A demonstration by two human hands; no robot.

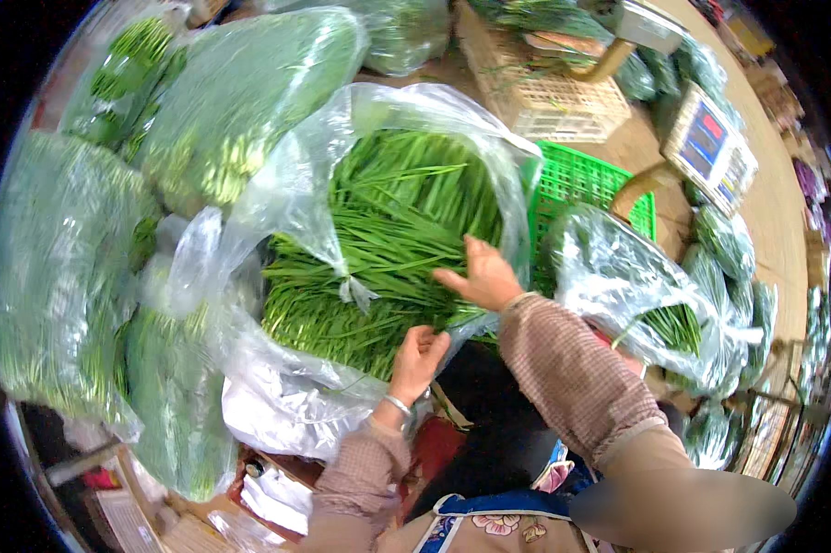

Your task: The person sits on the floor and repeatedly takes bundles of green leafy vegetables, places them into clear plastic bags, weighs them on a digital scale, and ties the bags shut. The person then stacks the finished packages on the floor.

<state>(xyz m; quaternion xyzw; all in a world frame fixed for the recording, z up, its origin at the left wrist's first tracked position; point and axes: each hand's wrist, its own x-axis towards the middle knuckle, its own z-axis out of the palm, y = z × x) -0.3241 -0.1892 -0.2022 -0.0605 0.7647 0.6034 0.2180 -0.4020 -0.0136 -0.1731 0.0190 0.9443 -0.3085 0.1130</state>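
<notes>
A large clear plastic bag (431, 104) lies wide open before me, packed with long flat green leaf vegetables that look like garlic chives (387, 242). Over the right side of the leaves is my right hand (484, 276), thumb apart from the fingers and nothing seen in it. My left hand (417, 363) is at the near rim of the bag, its fingers bent beside the leaves. Whether it pinches the plastic or some leaves cannot be made out. A knotted piece of plastic (355, 287) lies across the leaves.
Filled bags of greens (69, 276) crowd the left side. To the right are a green plastic crate (581, 180), a digital scale display (709, 142) on a post and another bag of greens (623, 276). A cream crate (567, 104) sits farther back.
</notes>
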